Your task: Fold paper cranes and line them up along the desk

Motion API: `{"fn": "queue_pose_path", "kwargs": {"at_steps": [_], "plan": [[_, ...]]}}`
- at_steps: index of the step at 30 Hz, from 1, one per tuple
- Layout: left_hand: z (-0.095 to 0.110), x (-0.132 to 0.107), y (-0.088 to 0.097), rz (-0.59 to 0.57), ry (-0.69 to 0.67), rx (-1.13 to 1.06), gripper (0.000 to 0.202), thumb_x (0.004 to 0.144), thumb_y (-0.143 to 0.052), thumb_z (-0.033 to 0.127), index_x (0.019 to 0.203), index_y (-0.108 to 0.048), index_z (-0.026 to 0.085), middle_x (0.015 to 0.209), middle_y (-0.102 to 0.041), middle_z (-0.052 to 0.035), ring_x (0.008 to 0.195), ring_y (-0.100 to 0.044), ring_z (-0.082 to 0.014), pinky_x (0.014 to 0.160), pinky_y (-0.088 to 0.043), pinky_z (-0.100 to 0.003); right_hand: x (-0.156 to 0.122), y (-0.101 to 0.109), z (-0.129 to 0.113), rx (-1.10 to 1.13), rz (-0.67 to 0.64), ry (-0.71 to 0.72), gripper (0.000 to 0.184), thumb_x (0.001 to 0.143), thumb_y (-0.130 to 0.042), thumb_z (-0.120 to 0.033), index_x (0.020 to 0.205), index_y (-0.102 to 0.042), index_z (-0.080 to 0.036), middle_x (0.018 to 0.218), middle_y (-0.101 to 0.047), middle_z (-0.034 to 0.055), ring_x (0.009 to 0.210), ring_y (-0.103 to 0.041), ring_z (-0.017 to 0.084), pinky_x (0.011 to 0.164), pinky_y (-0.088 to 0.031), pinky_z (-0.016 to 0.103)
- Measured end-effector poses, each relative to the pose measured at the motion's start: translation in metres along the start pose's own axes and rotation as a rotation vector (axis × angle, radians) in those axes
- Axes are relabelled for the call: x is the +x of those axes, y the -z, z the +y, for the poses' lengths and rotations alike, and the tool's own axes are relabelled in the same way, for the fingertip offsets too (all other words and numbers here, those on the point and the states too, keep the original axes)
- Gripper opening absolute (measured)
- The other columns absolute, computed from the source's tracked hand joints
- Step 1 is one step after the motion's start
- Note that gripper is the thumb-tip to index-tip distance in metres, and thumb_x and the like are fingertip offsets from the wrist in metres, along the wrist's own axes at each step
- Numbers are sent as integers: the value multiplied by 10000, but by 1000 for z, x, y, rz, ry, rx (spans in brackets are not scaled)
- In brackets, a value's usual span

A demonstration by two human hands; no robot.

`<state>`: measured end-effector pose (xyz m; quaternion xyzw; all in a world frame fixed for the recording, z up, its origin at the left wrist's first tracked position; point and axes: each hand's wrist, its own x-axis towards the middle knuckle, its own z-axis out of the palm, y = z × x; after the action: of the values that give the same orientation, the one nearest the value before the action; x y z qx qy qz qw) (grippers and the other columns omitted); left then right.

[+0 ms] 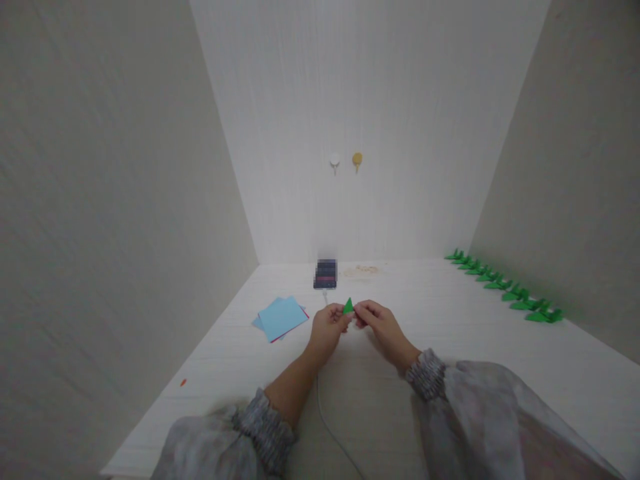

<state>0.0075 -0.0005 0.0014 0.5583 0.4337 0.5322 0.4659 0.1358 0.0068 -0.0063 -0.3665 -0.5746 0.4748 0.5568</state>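
Observation:
Between my hands, above the middle of the white table, is a small green folded paper (pixel 349 307) with a pointed top. My left hand (pixel 330 325) pinches it from the left with thumb and fingers. From the other side my right hand (pixel 376 321) closes its fingertips on the paper's right edge. The fingers cover the paper's lower part, so its full shape is hidden.
A row of several green folded-paper pieces (pixel 515 293) runs along the right wall. Blue paper sheets (pixel 284 319) lie left of my hands. A phone (pixel 325 274) with a white cable (pixel 325 420) stands at the back. An orange bit (pixel 183 383) lies front left.

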Motion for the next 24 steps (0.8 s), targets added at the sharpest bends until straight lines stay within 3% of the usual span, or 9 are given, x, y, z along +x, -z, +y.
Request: {"fn": "queue_pose_path", "kwargs": {"at_steps": [3, 12, 24], "plan": [[-2, 1, -1, -12, 4, -80, 261, 564, -658, 317, 718, -577, 122, 576, -565, 8, 493, -497, -77, 509, -405, -204, 0, -1, 1, -38, -35, -39, 214, 620, -616, -346, 724, -582, -163, 556, -536, -21, 509, -471, 106, 520, -365, 237], [-2, 0, -1, -97, 81, -276, 355, 595, -658, 307, 873, -603, 92, 760, -650, -67, 678, -603, -140, 720, -466, -293, 2, 2, -1, -107, 87, 38, 170, 645, -588, -326, 711, -574, -170, 594, -544, -11, 527, -478, 114, 515, -375, 242], [0, -1, -3, -67, 84, -288, 315, 602, -663, 287, 836, -579, 92, 710, -646, -54, 640, -605, -128, 695, -477, -276, 1, 2, -3, -95, 89, 34, 164, 631, -598, -323, 695, -588, -173, 558, -552, -12, 517, -488, 115, 512, -391, 247]]}}
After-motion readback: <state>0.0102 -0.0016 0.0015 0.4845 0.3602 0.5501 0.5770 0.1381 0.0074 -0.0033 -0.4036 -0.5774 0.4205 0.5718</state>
